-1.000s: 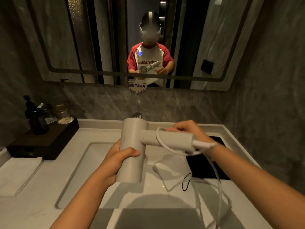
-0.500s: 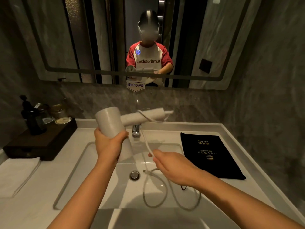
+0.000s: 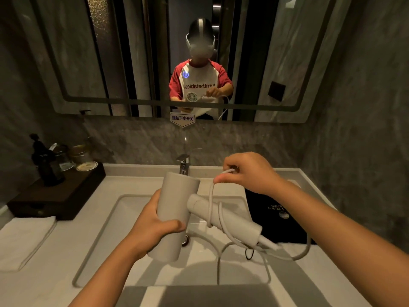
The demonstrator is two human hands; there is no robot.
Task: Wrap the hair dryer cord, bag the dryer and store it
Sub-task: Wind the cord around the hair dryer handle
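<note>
The surface is a pale stone vanity top with a rectangular sink sunk in its middle. At the left back stands a dark wooden tray, which carries a dark pump bottle and some small jars. In front of the tray lies a folded white towel. On the right side lies a flat black bag with gold print. A faucet rises at the back edge.
</note>
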